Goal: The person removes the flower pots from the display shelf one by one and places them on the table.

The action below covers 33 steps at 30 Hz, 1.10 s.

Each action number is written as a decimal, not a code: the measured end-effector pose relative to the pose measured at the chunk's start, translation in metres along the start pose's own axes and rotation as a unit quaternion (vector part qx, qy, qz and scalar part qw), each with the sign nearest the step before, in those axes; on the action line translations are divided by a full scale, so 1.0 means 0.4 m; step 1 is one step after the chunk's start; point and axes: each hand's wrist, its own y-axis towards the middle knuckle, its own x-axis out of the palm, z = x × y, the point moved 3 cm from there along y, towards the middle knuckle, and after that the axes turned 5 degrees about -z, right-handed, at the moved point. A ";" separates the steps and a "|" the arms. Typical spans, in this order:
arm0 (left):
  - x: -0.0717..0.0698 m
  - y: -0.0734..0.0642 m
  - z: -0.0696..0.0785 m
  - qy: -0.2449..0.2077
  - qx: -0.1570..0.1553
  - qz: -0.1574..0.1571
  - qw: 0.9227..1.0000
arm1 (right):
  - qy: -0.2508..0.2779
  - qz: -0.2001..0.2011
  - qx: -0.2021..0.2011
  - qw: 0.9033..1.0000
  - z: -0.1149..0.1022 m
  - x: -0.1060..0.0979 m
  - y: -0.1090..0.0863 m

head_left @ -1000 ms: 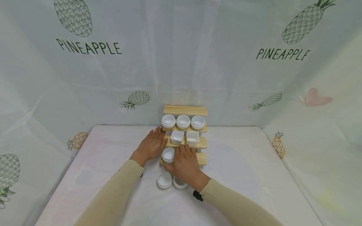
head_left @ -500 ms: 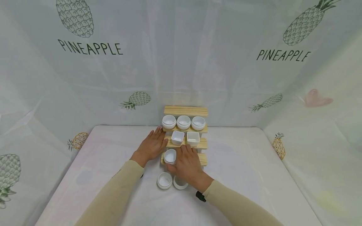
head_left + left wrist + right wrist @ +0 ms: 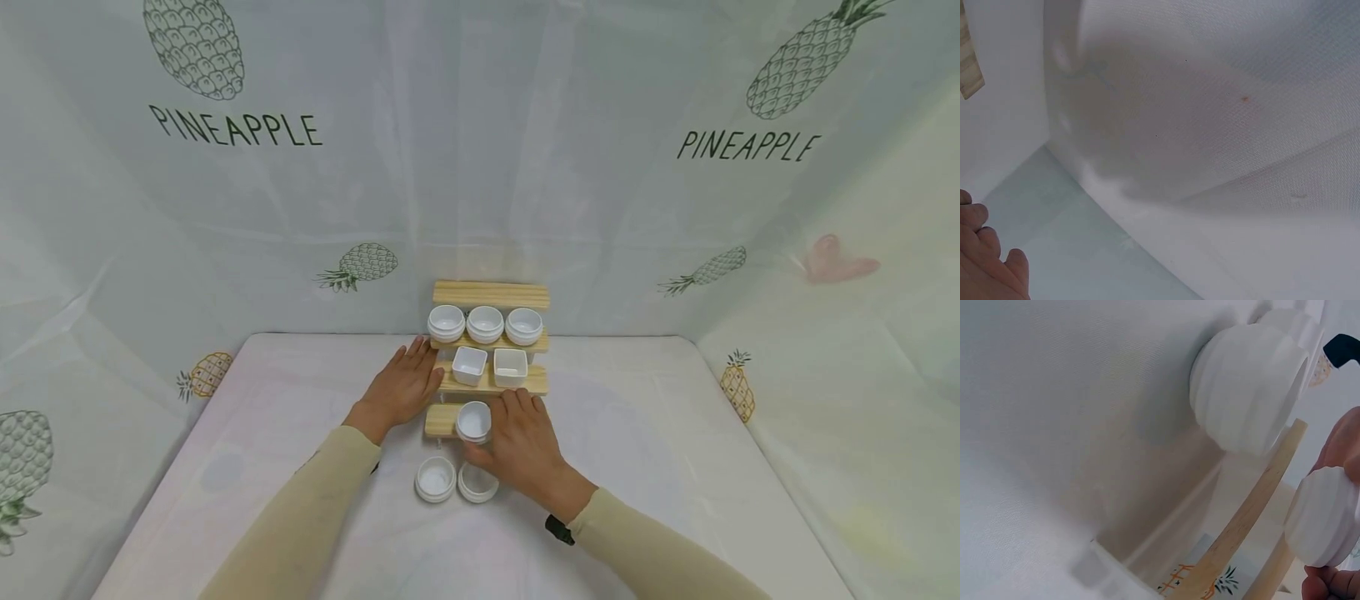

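A tiered wooden stand [image 3: 491, 293] stands against the back wall. On its lowest step, a small white round bowl [image 3: 474, 422] is pinched by my right hand [image 3: 525, 446], thumb at the front and fingers behind. The right wrist view shows that bowl [image 3: 1319, 519] between thumb and fingers, over the wooden slats. My left hand [image 3: 401, 387] rests against the stand's left side with its fingers extended and holds nothing. Part of that hand [image 3: 988, 265] appears at the lower left of the left wrist view.
Three white round bowls [image 3: 485, 324] line an upper step, above two square white dishes [image 3: 511, 367]. Two more round bowls [image 3: 436, 479] sit on the table before the stand. A pineapple-printed curtain [image 3: 480, 192] surrounds the back and sides.
My right hand has slid the small round bowl rightward along the lowest step, uncovering the step's left end. The left hand has stayed in place.
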 end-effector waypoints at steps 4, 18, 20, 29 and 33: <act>0.003 0.002 -0.004 0.004 -0.004 0.000 1.000 | -0.006 0.004 0.001 1.000 0.016 -0.003 -0.012; 0.004 0.002 -0.001 0.004 -0.001 -0.002 1.000 | 0.004 0.004 0.013 1.000 0.063 -0.016 -0.065; 0.005 0.002 -0.001 0.005 0.000 -0.001 1.000 | 0.006 0.005 0.015 1.000 0.071 -0.015 -0.078; 0.010 0.004 -0.006 0.010 0.007 0.007 1.000 | 0.030 -0.005 0.015 0.999 0.099 -0.004 -0.139; 0.007 0.001 -0.003 0.008 0.007 0.005 1.000 | 0.033 -0.008 0.009 0.999 0.102 0.005 -0.165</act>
